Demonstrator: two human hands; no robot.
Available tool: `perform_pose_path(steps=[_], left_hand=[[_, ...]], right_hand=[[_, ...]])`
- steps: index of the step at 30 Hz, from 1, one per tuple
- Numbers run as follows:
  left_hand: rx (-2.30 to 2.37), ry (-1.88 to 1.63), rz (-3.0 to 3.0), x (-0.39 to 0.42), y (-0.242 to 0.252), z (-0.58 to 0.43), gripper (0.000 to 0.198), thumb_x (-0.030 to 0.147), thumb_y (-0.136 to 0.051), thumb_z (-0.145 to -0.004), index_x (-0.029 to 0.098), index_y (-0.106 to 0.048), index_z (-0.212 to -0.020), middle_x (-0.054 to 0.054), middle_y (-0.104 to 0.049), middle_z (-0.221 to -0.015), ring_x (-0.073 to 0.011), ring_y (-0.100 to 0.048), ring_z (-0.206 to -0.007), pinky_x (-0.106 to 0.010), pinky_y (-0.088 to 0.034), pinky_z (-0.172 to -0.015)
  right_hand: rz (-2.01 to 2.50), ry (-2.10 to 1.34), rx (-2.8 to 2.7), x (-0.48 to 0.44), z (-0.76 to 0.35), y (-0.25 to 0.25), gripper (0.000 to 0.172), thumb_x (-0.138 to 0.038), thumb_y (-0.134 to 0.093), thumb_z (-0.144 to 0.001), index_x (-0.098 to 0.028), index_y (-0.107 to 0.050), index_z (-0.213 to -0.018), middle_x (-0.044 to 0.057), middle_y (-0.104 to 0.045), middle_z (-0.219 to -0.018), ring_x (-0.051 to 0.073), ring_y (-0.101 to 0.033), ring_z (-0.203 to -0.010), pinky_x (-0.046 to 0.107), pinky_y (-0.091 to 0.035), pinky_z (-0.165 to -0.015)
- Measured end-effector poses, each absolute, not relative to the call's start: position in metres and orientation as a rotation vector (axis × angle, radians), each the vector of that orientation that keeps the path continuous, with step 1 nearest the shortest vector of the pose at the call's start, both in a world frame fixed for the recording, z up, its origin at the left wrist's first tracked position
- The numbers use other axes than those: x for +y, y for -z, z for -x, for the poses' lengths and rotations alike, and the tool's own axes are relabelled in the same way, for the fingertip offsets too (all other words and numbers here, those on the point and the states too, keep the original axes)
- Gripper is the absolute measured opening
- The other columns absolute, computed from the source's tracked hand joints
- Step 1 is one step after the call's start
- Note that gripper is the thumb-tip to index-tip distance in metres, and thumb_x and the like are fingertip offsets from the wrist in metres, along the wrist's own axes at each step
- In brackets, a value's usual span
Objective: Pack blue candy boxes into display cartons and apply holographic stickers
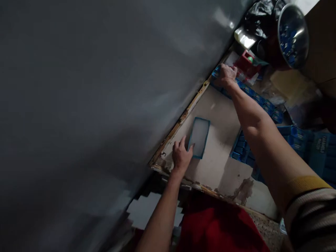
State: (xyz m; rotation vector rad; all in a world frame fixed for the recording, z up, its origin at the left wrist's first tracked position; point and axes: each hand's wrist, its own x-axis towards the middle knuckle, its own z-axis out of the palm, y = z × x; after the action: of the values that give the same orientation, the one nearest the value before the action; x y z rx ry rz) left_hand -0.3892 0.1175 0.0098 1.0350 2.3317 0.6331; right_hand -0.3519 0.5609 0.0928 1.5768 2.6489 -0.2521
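On the pale board lies a shallow open box (pixel 200 134) with blue edges and a whitish inside. My left hand (pixel 182 154) is at its near left corner, fingers apart, the thumb reaching over the rim and the other fingers just outside it. My right hand (pixel 228 74) stretches to the far side of the board, at the end of a row of small blue packets (pixel 258 99). Its fingers are bent around a blue packet (pixel 216 72) at the wall end of the row; the fingertips are partly hidden.
A dark grey wall (pixel 91 87) fills the left, along the worn wooden edge (pixel 181 120) of the board. At right sit a box of blue packets (pixel 240 148) and more blue cartons (pixel 320 147). Farther back are a red holder (pixel 246 66), a metal bowl (pixel 294 35) and a black bag (pixel 259 17).
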Motion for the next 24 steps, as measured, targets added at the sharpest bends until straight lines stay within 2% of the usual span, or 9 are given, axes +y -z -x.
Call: perform_pose_path(steps=[2, 4, 7, 9, 12, 15, 19, 22, 24], left_hand=[[2.31, -0.655, -1.025, 0.11, -0.011, 0.389, 0.068, 0.047, -0.062, -0.101, 0.011, -0.054, -0.158, -0.023, -0.066, -0.132, -0.0381, -0.068, -0.119, -0.046, -0.056, -0.1], [2.285, -0.64, -1.05, 0.113, -0.015, 0.391, 0.069, 0.044, -0.058, -0.104, 0.015, -0.046, -0.165, -0.021, -0.068, -0.136, -0.036, -0.069, -0.12, -0.043, -0.057, -0.098], [2.243, -0.515, -1.109, 0.13, -0.023, 0.394, 0.065, 0.032, -0.054, -0.104, 0.022, -0.044, -0.168, -0.016, -0.073, -0.13, -0.032, -0.072, -0.114, -0.039, -0.056, -0.093], [2.215, -0.435, -1.139, 0.14, -0.026, 0.396, 0.061, 0.025, -0.051, -0.104, 0.023, -0.048, -0.165, -0.015, -0.075, -0.125, -0.0304, -0.073, -0.11, -0.037, -0.056, -0.09], [2.185, -0.399, -1.15, 0.146, -0.022, 0.398, 0.06, 0.021, -0.05, -0.102, 0.021, -0.052, -0.162, -0.016, -0.076, -0.129, -0.0301, -0.073, -0.113, -0.036, -0.055, -0.089], [2.169, -0.453, -1.171, 0.143, -0.011, 0.398, 0.059, 0.023, -0.051, -0.102, 0.02, -0.054, -0.161, -0.017, -0.074, -0.138, -0.0311, -0.073, -0.116, -0.037, -0.055, -0.091], [2.179, -0.506, -1.134, 0.14, -0.002, 0.391, 0.062, 0.019, -0.049, -0.101, 0.018, -0.052, -0.163, -0.017, -0.074, -0.138, -0.0314, -0.073, -0.115, -0.039, -0.056, -0.095], [2.217, -0.525, -1.058, 0.146, -0.006, 0.384, 0.063, 0.018, -0.051, -0.101, 0.017, -0.05, -0.164, -0.018, -0.073, -0.141, -0.0326, -0.073, -0.116, -0.04, -0.056, -0.098], [2.201, -0.534, -1.03, 0.149, -0.011, 0.38, 0.065, 0.017, -0.05, -0.101, 0.017, -0.046, -0.166, -0.018, -0.073, -0.139, -0.0328, -0.074, -0.114, -0.042, -0.056, -0.098]], right_hand=[[-1.626, 0.196, 2.698, 0.54, 0.357, -0.103, 0.058, -0.051, -0.052, -0.102, -0.007, -0.056, -0.14, 0.022, -0.061, -0.141, 0.043, -0.055, -0.142, 0.077, -0.021, -0.123], [-1.666, 0.229, 2.761, 0.502, 0.354, -0.123, 0.056, -0.051, -0.057, -0.099, -0.014, -0.056, -0.141, 0.019, -0.062, -0.141, 0.043, -0.057, -0.138, 0.075, -0.034, -0.117], [-1.62, 0.455, 2.836, 0.423, 0.334, -0.149, 0.061, -0.049, -0.074, -0.086, -0.025, -0.058, -0.14, 0.013, -0.067, -0.136, 0.038, -0.064, -0.127, 0.06, -0.051, -0.108], [-1.546, 0.685, 2.767, 0.37, 0.314, -0.154, 0.065, -0.046, -0.082, -0.078, -0.029, -0.061, -0.137, 0.007, -0.071, -0.128, 0.033, -0.068, -0.118, 0.05, -0.057, -0.102], [-1.413, 0.849, 2.613, 0.314, 0.293, -0.142, 0.068, -0.038, -0.086, -0.075, -0.027, -0.062, -0.138, 0.007, -0.074, -0.128, 0.03, -0.07, -0.114, 0.042, -0.058, -0.097], [-1.327, 0.754, 2.629, 0.292, 0.292, -0.126, 0.067, -0.031, -0.082, -0.079, -0.023, -0.061, -0.142, 0.011, -0.072, -0.137, 0.032, -0.066, -0.12, 0.043, -0.056, -0.1], [-1.233, 0.632, 2.696, 0.291, 0.306, -0.111, 0.062, -0.023, -0.076, -0.084, -0.027, -0.061, -0.144, 0.009, -0.072, -0.135, 0.034, -0.062, -0.123, 0.047, -0.053, -0.104], [-1.152, 0.581, 2.739, 0.294, 0.314, -0.105, 0.065, -0.026, -0.079, -0.085, -0.028, -0.06, -0.148, 0.007, -0.071, -0.139, 0.032, -0.06, -0.133, 0.045, -0.049, -0.113], [-1.116, 0.536, 2.731, 0.305, 0.318, -0.106, 0.073, -0.037, -0.085, -0.084, -0.035, -0.057, -0.151, 0.004, -0.066, -0.148, 0.034, -0.054, -0.145, 0.051, -0.044, -0.121]])
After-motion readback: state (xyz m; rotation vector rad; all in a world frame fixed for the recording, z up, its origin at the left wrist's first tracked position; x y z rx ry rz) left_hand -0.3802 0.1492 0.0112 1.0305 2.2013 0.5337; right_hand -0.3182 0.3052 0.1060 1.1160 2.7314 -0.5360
